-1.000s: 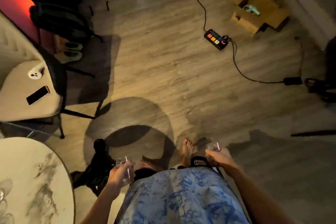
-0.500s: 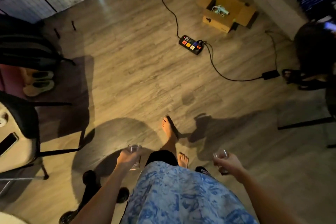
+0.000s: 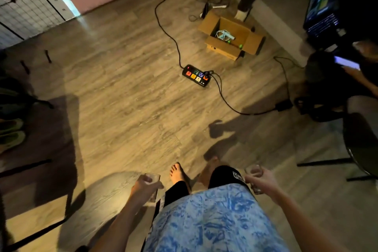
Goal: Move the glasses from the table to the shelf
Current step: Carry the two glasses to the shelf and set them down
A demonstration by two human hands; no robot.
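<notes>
The head view looks down on a grey-brown wood-plank floor (image 3: 126, 96), dimly lit, with long shadows falling across it. A black power strip (image 3: 196, 75) with coloured sockets lies near the middle of the floor, and dark cables run from it toward the far wall and off to the right. Just beyond it stands an open cardboard box (image 3: 232, 38) holding pale cords. A lit laptop (image 3: 323, 8) sits at the upper right, and a wire grid panel (image 3: 22, 4) leans at the upper left beside a pink wall.

At the bottom, the left hand (image 3: 144, 187) is wrapped around a small clear glass (image 3: 153, 178), held upright above the floor. The right hand (image 3: 262, 182) grips a second glass (image 3: 253, 171) the same way, well apart from the first.

The table and the shelf are outside the frame. Both glasses are blurred and partly covered by fingers, so their contents cannot be made out. Another person's legs at the top edge are cut off, and the dark shapes along the left and right edges are hard to identify.
</notes>
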